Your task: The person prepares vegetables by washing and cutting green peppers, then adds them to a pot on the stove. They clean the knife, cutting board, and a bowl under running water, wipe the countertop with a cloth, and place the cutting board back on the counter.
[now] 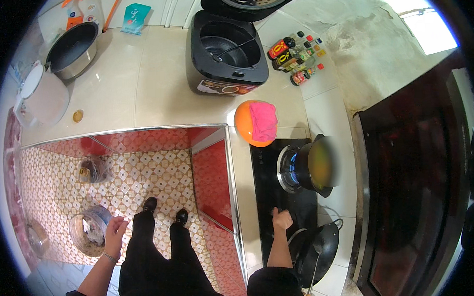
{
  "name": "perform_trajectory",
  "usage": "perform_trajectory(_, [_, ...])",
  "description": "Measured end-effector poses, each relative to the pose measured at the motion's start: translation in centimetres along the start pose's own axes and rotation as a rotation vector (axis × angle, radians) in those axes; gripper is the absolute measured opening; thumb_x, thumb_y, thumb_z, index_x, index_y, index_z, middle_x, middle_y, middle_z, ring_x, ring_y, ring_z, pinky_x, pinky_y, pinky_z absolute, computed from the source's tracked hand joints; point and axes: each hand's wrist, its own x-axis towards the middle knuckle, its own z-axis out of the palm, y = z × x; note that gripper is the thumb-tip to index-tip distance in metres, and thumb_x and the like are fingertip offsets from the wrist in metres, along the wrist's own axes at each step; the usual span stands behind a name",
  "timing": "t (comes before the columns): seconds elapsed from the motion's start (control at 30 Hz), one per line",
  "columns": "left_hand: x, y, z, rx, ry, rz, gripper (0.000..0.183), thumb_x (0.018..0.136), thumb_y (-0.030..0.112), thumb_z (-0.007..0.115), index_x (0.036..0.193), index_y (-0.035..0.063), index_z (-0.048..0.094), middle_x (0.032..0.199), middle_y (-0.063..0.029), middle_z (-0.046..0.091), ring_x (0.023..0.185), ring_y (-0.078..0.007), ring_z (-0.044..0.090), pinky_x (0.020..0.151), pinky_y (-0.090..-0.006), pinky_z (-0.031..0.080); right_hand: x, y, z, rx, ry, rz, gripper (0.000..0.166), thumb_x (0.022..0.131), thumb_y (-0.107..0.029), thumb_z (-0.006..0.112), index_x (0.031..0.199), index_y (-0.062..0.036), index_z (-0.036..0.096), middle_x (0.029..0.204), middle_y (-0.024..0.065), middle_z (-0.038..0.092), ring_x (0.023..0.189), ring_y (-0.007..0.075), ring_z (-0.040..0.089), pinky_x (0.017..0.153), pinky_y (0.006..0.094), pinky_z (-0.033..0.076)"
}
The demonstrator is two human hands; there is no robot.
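My right hand (282,219) is at the middle of the black gas hob (267,180), its fingers closed around a control knob that they mostly hide. Blue flame burns on the far burner (289,169). A dark pot (305,166) stands over that flame; its yellow-green contents are blurred. Nearer me, a black wok (327,249) sits over the other burner, with a metal spatula (315,264) lying in it. My left hand (115,235), a bracelet at its wrist, hangs empty with loosely curled fingers. In view it overlaps the edge of a clear waste bin (73,236) on the floor.
An orange bowl (243,124) with a pink cloth (263,121) is beside the hob. Along the counter are an open rice cooker (228,53), several sauce bottles (297,58), a pan (74,50) and a white jug (47,94). A bagged item (93,170) rests on the tiled floor.
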Motion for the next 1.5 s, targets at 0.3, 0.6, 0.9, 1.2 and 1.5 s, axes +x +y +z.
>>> perform_trajectory(0.3, [-0.7, 0.6, 0.7, -0.04, -0.02, -0.003, 0.02, 0.078, 0.013, 0.056, 0.096, 0.0057, 0.049, 0.082, -0.001, 0.052, 0.077, -0.0082, 0.048, 0.07, -0.0208, 0.037, 0.4, 0.4, 0.7, 0.083, 0.035, -0.031, 0.047, 0.074, -0.046, 0.054, 0.089, -0.0004, 0.057, 0.089, 0.0148, 0.06, 0.085, 0.0275, 0.056, 0.08, 0.0386, 0.04])
perform_trajectory(0.6, [-0.8, 0.0, 0.4, -0.022, -0.006, -0.011, 0.02, 0.079, 0.012, 0.055, 0.096, 0.0052, 0.048, 0.082, -0.0015, 0.053, 0.078, -0.0082, 0.048, 0.07, -0.0209, 0.038, 0.2, 0.5, 0.4, 0.125, 0.03, -0.078, 0.048, 0.074, -0.044, 0.056, 0.092, 0.0005, 0.056, 0.09, 0.0153, 0.06, 0.086, 0.0291, 0.056, 0.079, 0.0397, 0.04])
perform_trajectory(0.9, [-0.3, -0.5, 0.4, -0.013, -0.011, -0.013, 0.02, 0.079, 0.012, 0.056, 0.096, 0.0053, 0.048, 0.081, -0.0013, 0.053, 0.078, -0.0081, 0.048, 0.073, -0.0212, 0.037, -0.9, 0.4, -0.4, 0.157, 0.01, -0.041, 0.051, 0.075, -0.045, 0.054, 0.103, -0.0034, 0.054, 0.097, 0.015, 0.057, 0.093, 0.0287, 0.052, 0.081, 0.042, 0.038])
perform_trajectory(1.2, [2.0, -0.7, 3.0, 0.049, -0.122, 0.122, 0.02, 0.077, 0.013, 0.058, 0.094, 0.004, 0.053, 0.079, -0.002, 0.055, 0.073, -0.0092, 0.05, 0.067, -0.0223, 0.04, -7.2, 3.0, 1.0, 0.683, 0.28, -0.215, 0.037, 0.077, -0.027, 0.055, 0.103, -0.0008, 0.051, 0.077, 0.0117, 0.053, 0.078, 0.0278, 0.05, 0.07, 0.0393, 0.04])
perform_trajectory(1.5, [4.3, 5.1, 13.8, 0.248, -0.338, 0.2, 0.028, 0.075, 0.013, 0.059, 0.1, 0.0034, 0.05, 0.09, -0.0057, 0.054, 0.083, -0.0145, 0.052, 0.073, -0.027, 0.043, -16.6, 6.0, 3.5, 0.939, 0.251, -0.291, 0.026, 0.073, -0.01, 0.057, 0.096, 0.0017, 0.054, 0.073, 0.0112, 0.054, 0.066, 0.0203, 0.053, 0.062, 0.0301, 0.042])
